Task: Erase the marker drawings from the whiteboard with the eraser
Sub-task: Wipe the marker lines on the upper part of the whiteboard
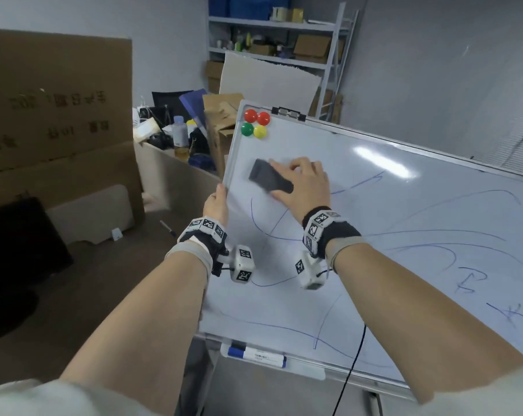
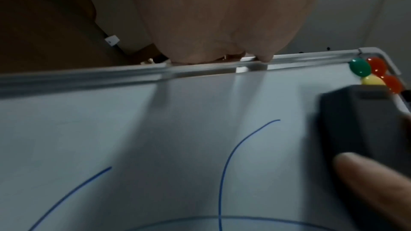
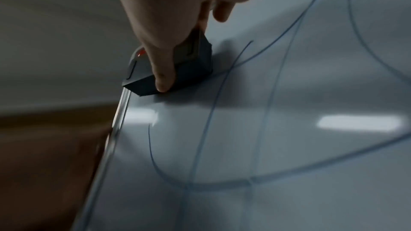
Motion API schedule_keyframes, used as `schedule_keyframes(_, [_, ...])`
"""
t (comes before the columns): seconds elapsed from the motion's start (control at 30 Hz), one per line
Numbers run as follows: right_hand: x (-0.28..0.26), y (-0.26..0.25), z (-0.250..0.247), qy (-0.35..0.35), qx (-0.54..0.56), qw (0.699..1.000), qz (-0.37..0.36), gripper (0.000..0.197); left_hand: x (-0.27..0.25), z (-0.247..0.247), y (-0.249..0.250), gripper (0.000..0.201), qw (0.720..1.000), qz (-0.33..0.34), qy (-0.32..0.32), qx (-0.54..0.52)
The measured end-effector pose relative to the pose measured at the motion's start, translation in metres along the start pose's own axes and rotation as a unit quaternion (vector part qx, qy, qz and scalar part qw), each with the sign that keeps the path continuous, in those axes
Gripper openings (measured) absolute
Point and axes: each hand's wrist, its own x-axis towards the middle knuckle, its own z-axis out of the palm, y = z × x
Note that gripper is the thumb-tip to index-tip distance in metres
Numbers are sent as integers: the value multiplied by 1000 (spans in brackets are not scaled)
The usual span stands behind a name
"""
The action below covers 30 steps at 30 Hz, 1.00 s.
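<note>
**Eraser at the board's upper left corner**

The dark eraser lies flat on the whiteboard, just below the magnets. The right hand pinches it by its sides to press evenly. The left hand clasps the board's left edge, likely steadying it. Blue marker lines below the eraser remain.

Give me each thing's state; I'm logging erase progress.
Whiteboard: blue lines remain; top left wiped.
Eraser: pressed flat on board.
Right hand: holds eraser.
Left hand: grips board's left edge.
Marker: capped, on tray.
Magnets: stuck at top-left corner.
</note>
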Motion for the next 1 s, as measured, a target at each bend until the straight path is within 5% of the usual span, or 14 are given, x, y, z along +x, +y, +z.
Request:
schedule_keyframes(0.1, [-19, -10, 9, -49, -23, 997, -56, 63, -8, -10, -7, 63, 1000, -25, -12, -4])
schedule_keyframes(0.23, [18, -1, -22, 54, 2, 995, 85, 65, -13, -17, -17, 77, 995, -70, -69, 15])
schedule_keyframes(0.33, [20, -5, -23, 77, 63, 985, 139, 66, -21, -21, -21, 59, 993, -72, -89, -10])
schedule_keyframes(0.5, [-59, -41, 33, -18, 23, 999, 24, 64, -20, -31, -36, 62, 993, -82, -76, -46])
schedule_keyframes(0.6, [-63, -40, 33, -46, -11, 999, -4, 62, -25, -33, -47, 64, 995, -63, -77, -3])
schedule_keyframes(0.7, [-44, -24, 13, 46, -12, 995, 85, 64, -28, -34, -59, 89, 992, -70, -73, 72])
schedule_keyframes(0.8, [-52, -24, 21, 88, 56, 982, 156, 66, -30, -36, -75, 90, 994, -81, -63, 45])
schedule_keyframes(1.0, [-133, -52, 79, -63, 25, 996, 59, 62, -42, -41, -100, 81, 994, -74, -51, 56])
